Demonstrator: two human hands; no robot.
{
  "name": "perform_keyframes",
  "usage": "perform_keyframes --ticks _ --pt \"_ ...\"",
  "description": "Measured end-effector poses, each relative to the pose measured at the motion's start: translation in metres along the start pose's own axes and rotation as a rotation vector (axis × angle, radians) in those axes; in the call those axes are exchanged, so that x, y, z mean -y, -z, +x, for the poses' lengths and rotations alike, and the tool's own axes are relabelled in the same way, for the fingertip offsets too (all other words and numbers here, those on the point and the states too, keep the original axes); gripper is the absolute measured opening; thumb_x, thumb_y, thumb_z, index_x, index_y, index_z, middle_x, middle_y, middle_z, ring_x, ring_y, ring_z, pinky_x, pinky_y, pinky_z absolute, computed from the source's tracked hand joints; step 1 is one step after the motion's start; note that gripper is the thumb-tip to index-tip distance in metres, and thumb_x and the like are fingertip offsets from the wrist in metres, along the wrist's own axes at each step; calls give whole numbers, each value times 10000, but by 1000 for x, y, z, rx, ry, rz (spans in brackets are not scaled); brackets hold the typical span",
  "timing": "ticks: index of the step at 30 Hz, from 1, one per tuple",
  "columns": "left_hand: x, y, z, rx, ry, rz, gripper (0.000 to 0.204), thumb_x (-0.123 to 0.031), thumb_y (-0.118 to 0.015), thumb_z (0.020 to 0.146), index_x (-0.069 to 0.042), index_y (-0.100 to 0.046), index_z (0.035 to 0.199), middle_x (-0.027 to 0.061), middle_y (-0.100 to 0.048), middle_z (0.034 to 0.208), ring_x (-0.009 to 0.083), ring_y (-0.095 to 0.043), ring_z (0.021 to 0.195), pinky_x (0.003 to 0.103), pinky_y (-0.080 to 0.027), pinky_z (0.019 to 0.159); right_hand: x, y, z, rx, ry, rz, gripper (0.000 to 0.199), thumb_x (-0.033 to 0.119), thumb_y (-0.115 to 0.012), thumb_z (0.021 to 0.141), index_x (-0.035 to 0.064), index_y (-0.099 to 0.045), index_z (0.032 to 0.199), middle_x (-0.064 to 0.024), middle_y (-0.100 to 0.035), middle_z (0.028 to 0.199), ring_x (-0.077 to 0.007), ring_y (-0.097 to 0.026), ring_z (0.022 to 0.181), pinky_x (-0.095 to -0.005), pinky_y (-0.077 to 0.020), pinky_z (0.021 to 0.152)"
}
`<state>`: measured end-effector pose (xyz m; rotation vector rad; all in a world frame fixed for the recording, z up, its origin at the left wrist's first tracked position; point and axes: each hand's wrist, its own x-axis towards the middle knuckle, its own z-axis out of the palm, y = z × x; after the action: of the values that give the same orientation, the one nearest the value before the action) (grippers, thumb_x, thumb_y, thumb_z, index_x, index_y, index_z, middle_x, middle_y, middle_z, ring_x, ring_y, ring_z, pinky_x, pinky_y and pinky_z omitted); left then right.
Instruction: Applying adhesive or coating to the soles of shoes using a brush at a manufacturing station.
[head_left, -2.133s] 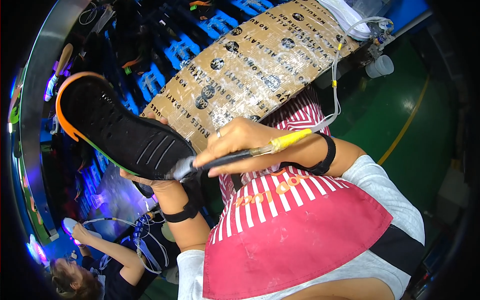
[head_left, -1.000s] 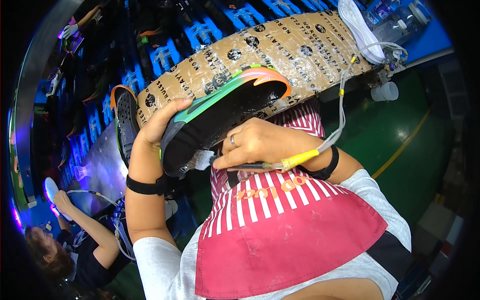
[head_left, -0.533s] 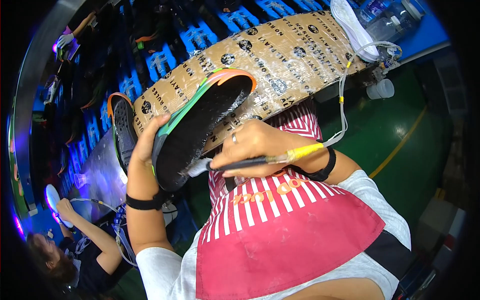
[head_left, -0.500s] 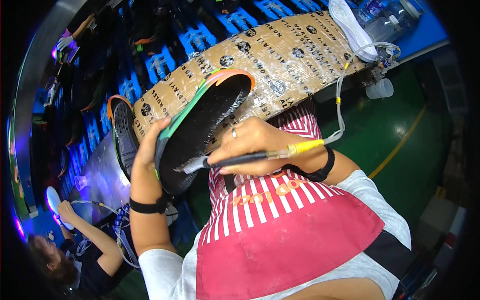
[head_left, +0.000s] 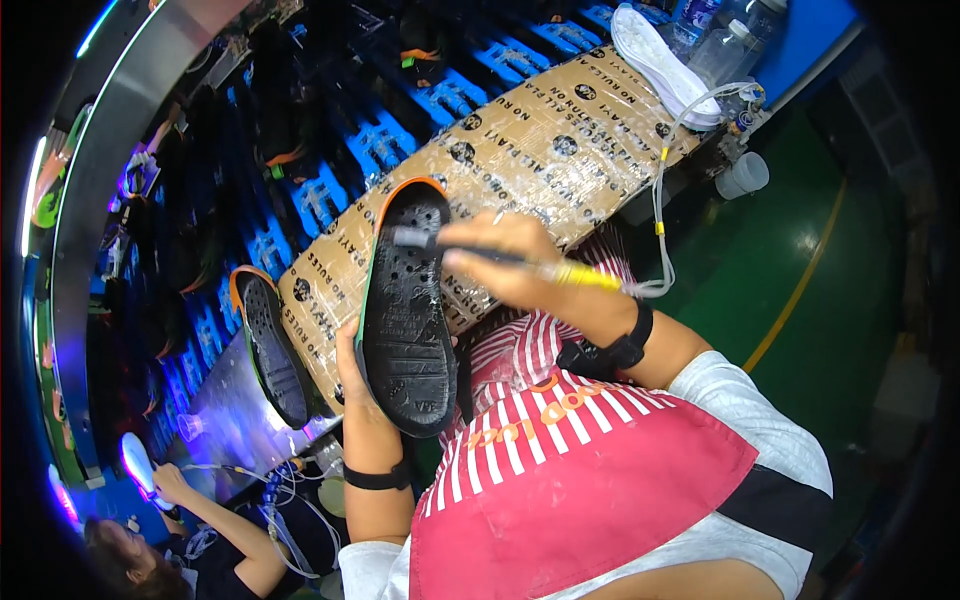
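A black shoe sole (head_left: 408,330) with an orange and green rim is held up, its holed and ribbed inner face toward me. My left hand (head_left: 352,368) grips its left edge from behind, fingers mostly hidden. In my right hand (head_left: 510,258) is a brush (head_left: 480,250) with a black handle, yellow tape and a hose at its back end. Its pale bristles lie over the holed upper part of the sole. A second black sole (head_left: 274,350) with an orange rim rests to the left, at the end of the cardboard.
Printed cardboard (head_left: 540,125) under clear film covers the bench. A white sole (head_left: 662,65) lies at its far right, near plastic bottles (head_left: 722,52). The hose (head_left: 658,190) runs to a fitting there. A white cup (head_left: 742,175) hangs below. At left, a co-worker's hand (head_left: 172,484) holds another sole.
The held sole has swung more upright, its inner face now turned to me. The brush has moved from its lower end to the upper part. My view has shifted slightly.
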<state>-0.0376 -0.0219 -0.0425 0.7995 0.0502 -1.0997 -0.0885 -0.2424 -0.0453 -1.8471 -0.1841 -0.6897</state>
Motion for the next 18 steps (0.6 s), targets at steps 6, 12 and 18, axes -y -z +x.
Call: perform_keyframes --ticks 6,12,18 --pt "-7 10 -1 -347 -306 -130 575 -454 -336 877 -12 -481 1215 187 -551 1147 306 -572 986 405 -466 864 10 -7 -1 170 257 83 234 87 -704 695 39 -659 920 -113 -621 707 -238 -604 587 -293 -463 528" --pt "-9 0 -24 -484 -811 104 744 -583 -293 868 -74 -170 1397 190 -429 1281 315 -496 1114 419 -423 907 12 8 1 46 17 122 229 82 -693 699 25 -660 919 -123 -629 701 -223 -618 599 -290 -460 533" --pt "-15 -2 -27 -624 -1170 675 682 -345 -572 847 -128 -205 1380 138 -512 1136 252 -627 863 301 -565 573 5 12 -4 -6 -73 137 234 58 -688 711 24 -661 941 -116 -645 741 -176 -619 627 -257 -463 565"
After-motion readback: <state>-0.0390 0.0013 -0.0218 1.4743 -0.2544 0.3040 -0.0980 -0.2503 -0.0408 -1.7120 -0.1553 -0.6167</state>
